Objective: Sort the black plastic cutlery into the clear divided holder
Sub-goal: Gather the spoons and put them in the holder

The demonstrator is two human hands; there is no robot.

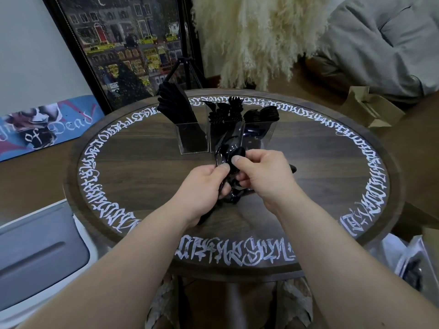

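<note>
A clear divided holder (pixel 190 138) stands at the far middle of the round wooden table (pixel 133 162). Knives fill its left part, forks the middle, spoons the right. In front of it, both hands meet over a bunch of black plastic spoons (pixel 229 148). My left hand (pixel 202 186) grips the bunch from below and the left. My right hand (pixel 261 172) pinches a spoon bowl at the top of the bunch with thumb and fingers. More black cutlery (pixel 234 197) shows under my hands, partly hidden, and one black tip (pixel 293 168) pokes out behind my right hand.
White script rings the table top. A framed picture (pixel 123 43) and a tripod stand behind the table, with a fluffy cream plume at the back. A cardboard box (pixel 370 110) lies on the floor at right, a white bin (pixel 42 255) at lower left.
</note>
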